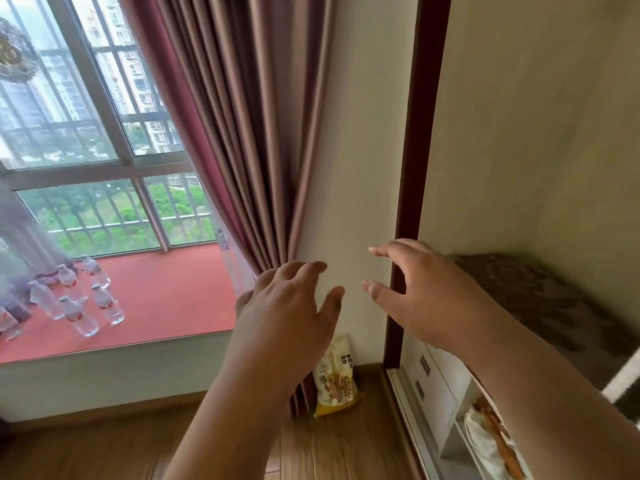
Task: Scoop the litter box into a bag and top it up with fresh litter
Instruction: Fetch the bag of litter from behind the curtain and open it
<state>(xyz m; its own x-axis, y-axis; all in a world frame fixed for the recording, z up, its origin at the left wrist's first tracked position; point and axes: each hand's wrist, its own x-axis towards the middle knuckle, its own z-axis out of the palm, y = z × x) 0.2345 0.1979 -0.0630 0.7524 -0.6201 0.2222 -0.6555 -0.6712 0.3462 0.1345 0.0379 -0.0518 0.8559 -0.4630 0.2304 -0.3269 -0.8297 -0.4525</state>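
Left hand (284, 306) and right hand (415, 289) spread, empty; litter bag (334, 379) upright against wall, may topple if grabbed high

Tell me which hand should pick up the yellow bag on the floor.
Left, probably. The left hand hangs open above the bag by the curtain; the right hand, also open, sits further over by the door frame.

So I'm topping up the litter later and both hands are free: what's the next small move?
Probably lower both hands to the yellow bag standing on the floor by the curtain; left hand and right hand hover open above it, holding nothing.
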